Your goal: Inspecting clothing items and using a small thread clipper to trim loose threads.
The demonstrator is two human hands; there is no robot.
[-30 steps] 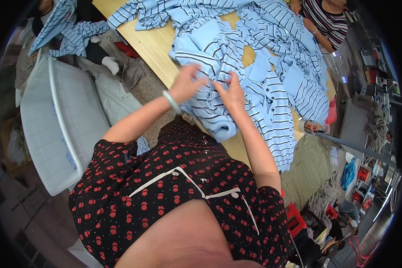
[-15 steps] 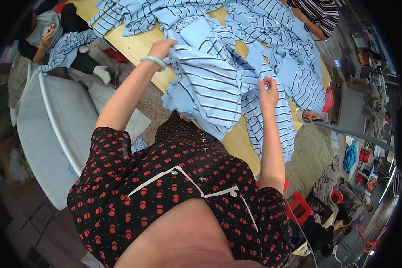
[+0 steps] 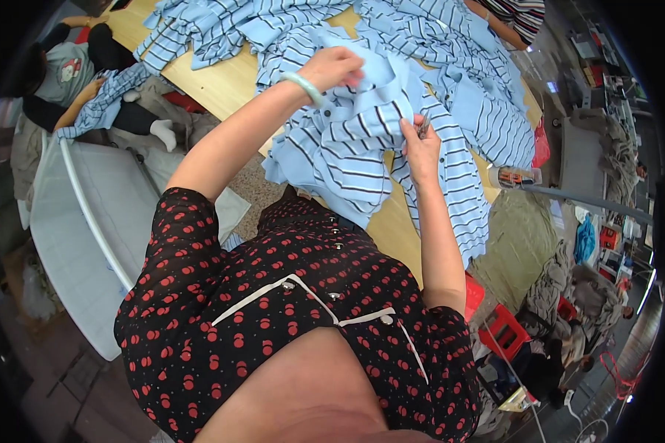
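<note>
A light-blue shirt with dark and white stripes (image 3: 355, 177) lies crumpled in front of me on the wooden table, its collar and dark buttons showing. My right hand (image 3: 421, 151) pinches the edge of this shirt. A small dark metal tool (image 3: 424, 127), perhaps thread snips, sticks up between the same fingers; its kind is hard to make out. Over the shirt's plain blue upper part is my left hand (image 3: 334, 68), wearing a pale green bangle (image 3: 303, 85). Its fingers are bent and blurred, so whether they hold cloth is unclear.
More striped shirts (image 3: 488, 125) cover the table (image 3: 199, 81). A clear container (image 3: 515, 177) sits by its right edge. At far left a seated person (image 3: 70, 74) handles striped cloth beside a white-railed grey cart (image 3: 96, 207). Another person's arm (image 3: 502, 26) reaches in at top right. Red stools (image 3: 504, 332) stand lower right.
My left hand has left the shirt's left edge and moved right and up, over its upper part. My right hand has shifted slightly left. The shirt has been turned, bringing collar and buttons into view.
</note>
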